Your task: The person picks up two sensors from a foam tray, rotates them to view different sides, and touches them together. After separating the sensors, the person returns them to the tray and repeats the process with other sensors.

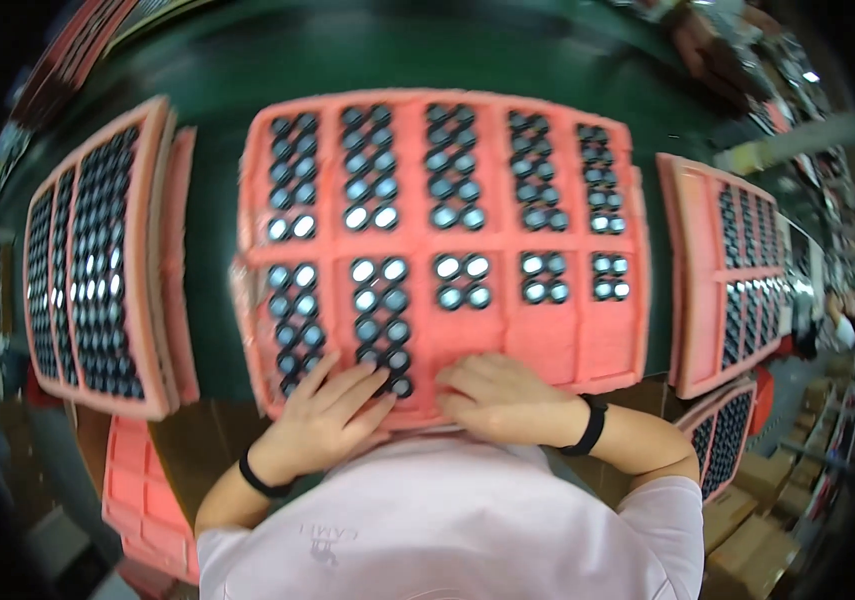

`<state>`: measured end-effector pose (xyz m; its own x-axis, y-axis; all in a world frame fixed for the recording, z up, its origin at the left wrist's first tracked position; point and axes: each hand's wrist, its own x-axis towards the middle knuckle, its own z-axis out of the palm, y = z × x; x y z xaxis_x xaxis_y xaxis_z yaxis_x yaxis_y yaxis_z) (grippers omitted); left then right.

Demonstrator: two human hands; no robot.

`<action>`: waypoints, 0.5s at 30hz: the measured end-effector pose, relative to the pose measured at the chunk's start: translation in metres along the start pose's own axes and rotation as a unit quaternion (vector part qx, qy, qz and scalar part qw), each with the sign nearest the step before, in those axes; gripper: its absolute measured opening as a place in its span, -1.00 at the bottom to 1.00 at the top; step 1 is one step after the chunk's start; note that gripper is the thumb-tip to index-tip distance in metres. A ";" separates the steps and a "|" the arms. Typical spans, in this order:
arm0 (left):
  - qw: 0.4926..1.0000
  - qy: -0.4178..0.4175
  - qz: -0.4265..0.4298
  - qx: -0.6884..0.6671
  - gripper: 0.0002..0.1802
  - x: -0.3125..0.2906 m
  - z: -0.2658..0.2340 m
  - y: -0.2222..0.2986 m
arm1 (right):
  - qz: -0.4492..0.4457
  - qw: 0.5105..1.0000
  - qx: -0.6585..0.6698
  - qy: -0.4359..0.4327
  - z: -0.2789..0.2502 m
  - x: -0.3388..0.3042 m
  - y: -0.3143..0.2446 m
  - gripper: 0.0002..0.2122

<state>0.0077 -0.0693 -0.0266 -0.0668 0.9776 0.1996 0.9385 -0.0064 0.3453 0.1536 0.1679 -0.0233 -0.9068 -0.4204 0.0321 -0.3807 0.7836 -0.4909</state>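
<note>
A pink tray [422, 247] with raised dividers lies in front of me. Small round black pieces with shiny silvery tops [462, 280] stand in its compartments in paired columns. My left hand [342, 405] lies over the near left part of the tray, fingers apart, fingertips at the pieces in the first two near columns. At the third near compartment, my right hand [497, 397] rests by the front edge with its fingers bent and together. Whatever may be under those fingers is hidden. Each wrist has a black band.
Stacked pink trays of similar pieces [159, 260] stand on the left, and another filled tray [685, 280] on the right. A green table surface [427, 55] extends behind. Below left is a pink tray [142, 480]; below right are another filled tray [722, 440] and cardboard boxes [762, 540].
</note>
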 end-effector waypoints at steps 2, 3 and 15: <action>1.000 -0.004 0.001 0.027 -0.56 -0.003 0.009 0.007 | 0.030 0.999 -0.019 0.018 0.000 -0.020 0.002 -0.74; 0.998 -0.020 -0.027 0.055 -0.52 -0.005 0.011 0.012 | 0.038 0.999 -0.014 0.030 0.002 -0.029 0.000 -0.72; 0.990 -0.078 -0.061 0.103 -0.38 0.004 0.003 0.015 | 0.046 0.988 -0.125 0.076 0.010 -0.060 0.002 -0.61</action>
<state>0.0228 -0.0652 -0.0231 -0.1460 0.9891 0.0177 0.9769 0.1413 0.1604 0.2088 0.1895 -0.0347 -0.9492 -0.2829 0.1379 -0.3107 0.9121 -0.2675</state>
